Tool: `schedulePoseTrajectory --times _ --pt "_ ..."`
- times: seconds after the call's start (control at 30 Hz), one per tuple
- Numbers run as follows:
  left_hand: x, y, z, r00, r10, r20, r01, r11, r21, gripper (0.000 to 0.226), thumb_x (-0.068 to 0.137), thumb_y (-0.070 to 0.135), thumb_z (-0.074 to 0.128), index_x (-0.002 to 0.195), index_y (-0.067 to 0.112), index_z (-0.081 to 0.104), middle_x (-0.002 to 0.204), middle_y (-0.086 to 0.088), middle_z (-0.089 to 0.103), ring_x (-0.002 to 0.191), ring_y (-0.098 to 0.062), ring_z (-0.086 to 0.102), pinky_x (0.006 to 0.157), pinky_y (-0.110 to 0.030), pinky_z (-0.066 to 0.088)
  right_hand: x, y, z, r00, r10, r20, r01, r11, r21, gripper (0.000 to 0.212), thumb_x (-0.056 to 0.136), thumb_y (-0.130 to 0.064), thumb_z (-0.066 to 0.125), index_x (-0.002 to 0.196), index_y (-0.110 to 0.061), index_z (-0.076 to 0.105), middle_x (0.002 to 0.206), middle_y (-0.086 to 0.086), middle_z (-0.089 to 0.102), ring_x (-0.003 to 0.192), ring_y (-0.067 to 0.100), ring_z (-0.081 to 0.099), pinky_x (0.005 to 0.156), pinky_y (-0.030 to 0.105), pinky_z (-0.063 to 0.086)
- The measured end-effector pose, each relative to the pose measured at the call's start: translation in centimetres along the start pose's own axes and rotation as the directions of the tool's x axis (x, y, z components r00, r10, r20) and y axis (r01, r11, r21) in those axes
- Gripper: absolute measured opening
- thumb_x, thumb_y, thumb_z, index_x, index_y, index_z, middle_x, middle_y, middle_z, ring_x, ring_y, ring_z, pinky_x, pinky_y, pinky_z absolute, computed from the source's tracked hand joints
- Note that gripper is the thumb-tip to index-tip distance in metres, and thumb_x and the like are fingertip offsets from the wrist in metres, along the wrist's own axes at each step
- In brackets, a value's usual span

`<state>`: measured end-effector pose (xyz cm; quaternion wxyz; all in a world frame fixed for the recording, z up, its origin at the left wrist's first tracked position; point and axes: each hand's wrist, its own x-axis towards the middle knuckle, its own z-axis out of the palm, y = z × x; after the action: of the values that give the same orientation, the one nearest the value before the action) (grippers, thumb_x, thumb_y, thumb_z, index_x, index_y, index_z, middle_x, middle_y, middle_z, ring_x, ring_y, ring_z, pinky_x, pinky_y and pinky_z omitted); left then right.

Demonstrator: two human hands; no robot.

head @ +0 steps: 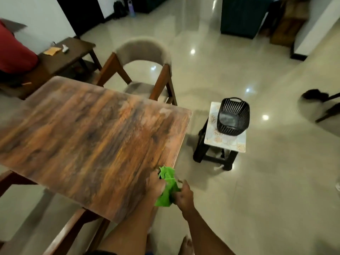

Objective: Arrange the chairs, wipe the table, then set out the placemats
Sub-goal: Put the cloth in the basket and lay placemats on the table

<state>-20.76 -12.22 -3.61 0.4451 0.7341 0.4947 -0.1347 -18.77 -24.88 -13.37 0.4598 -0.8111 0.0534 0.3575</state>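
Note:
A green cloth point(166, 186) hangs bunched between both hands at the near right corner of the wooden table point(88, 137). My left hand point(156, 184) grips its upper part over the table's edge. My right hand point(184, 196) holds its lower part just off the table. A chair with a beige padded back point(142, 50) stands at the table's far end, its seat partly under the top. Wooden parts of another chair point(73, 230) show below the table's near side. The table top is bare.
A small stool with a patterned top point(225, 142) stands on the tiled floor right of the table and carries a black slatted basket point(233, 116). A dark side table point(64, 54) and a red object point(14, 54) are at the far left. My bare foot point(186, 244) is below.

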Motion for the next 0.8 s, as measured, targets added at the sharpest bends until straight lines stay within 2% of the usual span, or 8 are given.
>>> schedulePoseTrajectory --times 0.17,0.23,0.3,0.4,0.47,0.57,0.73,0.8 --pt "-0.7 8.3 -2.4 0.955 0.297 -0.008 -0.296 0.949 -0.111 0.052 0.08 -0.01 0.069 0.127 0.013 0.073 0.113 -0.003 0.074 0.106 -0.018 0.066 0.074 -0.02 0.042 0.1 -8.5 -8.0 0.996 -0.025 -0.088 0.046 0.97 0.239 0.042 0.084 -0.017 0.088 0.12 -0.013 0.067 0.108 0.017 0.076 0.094 0.032 0.075 0.087 0.057 0.064" --pt "-0.2 10.6 -3.0 0.916 0.398 -0.039 -0.4 0.909 -0.117 0.056 0.079 -0.013 0.067 0.128 0.013 0.073 0.116 0.001 0.075 0.109 -0.016 0.068 0.08 -0.019 0.046 0.6 -11.1 -10.4 0.997 -0.046 -0.064 0.062 0.957 0.284 0.036 0.09 -0.02 0.087 0.116 -0.003 0.069 0.106 0.016 0.078 0.092 0.028 0.076 0.088 0.054 0.065" --pt "0.9 11.5 -3.0 0.871 0.483 -0.087 -0.49 0.865 -0.109 0.06 0.077 -0.013 0.065 0.129 0.015 0.073 0.122 0.003 0.075 0.116 -0.014 0.068 0.096 -0.018 0.047 0.3 -13.3 -12.3 0.998 -0.054 0.035 0.041 0.95 0.308 0.025 0.095 -0.019 0.082 0.11 -0.005 0.068 0.098 0.009 0.076 0.085 0.022 0.074 0.076 0.043 0.066" --pt "5.9 9.6 -0.8 0.836 0.542 -0.086 -0.548 0.827 -0.127 0.064 0.077 -0.007 0.062 0.132 0.023 0.071 0.127 0.002 0.073 0.12 -0.015 0.067 0.114 -0.034 0.048 0.7 -14.8 -13.8 0.991 -0.076 0.106 0.044 0.961 0.273 0.043 0.095 -0.001 0.076 0.134 -0.004 0.057 0.106 0.006 0.07 0.084 0.016 0.07 0.058 0.028 0.061" --pt "5.2 10.1 -0.9 0.845 0.532 -0.061 -0.536 0.838 -0.102 0.053 0.086 0.0 0.066 0.125 0.035 0.07 0.126 0.005 0.07 0.119 -0.016 0.066 0.112 -0.043 0.051 1.7 -15.0 -14.6 0.988 -0.126 0.093 0.103 0.971 0.214 0.067 0.09 0.013 0.071 0.148 -0.011 0.048 0.123 0.012 0.066 0.093 0.021 0.069 0.063 0.026 0.062" --pt "5.4 10.7 -0.4 0.845 0.531 0.067 -0.53 0.847 -0.028 0.038 0.095 0.012 0.066 0.129 0.028 0.067 0.128 0.005 0.064 0.119 -0.019 0.062 0.109 -0.039 0.051 2.9 -15.1 -15.7 0.978 -0.193 0.08 0.174 0.964 0.2 0.084 0.087 0.018 0.064 0.153 -0.031 0.046 0.139 0.017 0.06 0.105 0.027 0.069 0.068 0.029 0.063" --pt "13.3 13.7 6.8 0.749 0.66 0.056 -0.646 0.747 -0.158 0.037 0.068 0.024 0.058 0.1 0.037 0.073 0.098 0.005 0.078 0.096 -0.023 0.074 0.094 -0.048 0.059 5.1 -16.1 -20.2 0.961 -0.275 -0.016 0.275 0.961 -0.005 0.069 0.08 0.001 0.064 0.142 -0.03 0.065 0.141 0.005 0.061 0.121 0.018 0.064 0.082 0.02 0.057" --pt "10.4 17.7 5.4 0.733 0.677 0.073 -0.667 0.735 -0.122 0.043 0.067 0.024 0.058 0.105 0.031 0.076 0.098 0.009 0.078 0.094 -0.017 0.074 0.094 -0.044 0.059 6.2 -17.1 -22.1 0.955 -0.287 -0.071 0.284 0.958 -0.045 0.069 0.069 -0.013 0.064 0.136 -0.029 0.069 0.137 0.003 0.066 0.122 0.021 0.066 0.084 0.02 0.056"
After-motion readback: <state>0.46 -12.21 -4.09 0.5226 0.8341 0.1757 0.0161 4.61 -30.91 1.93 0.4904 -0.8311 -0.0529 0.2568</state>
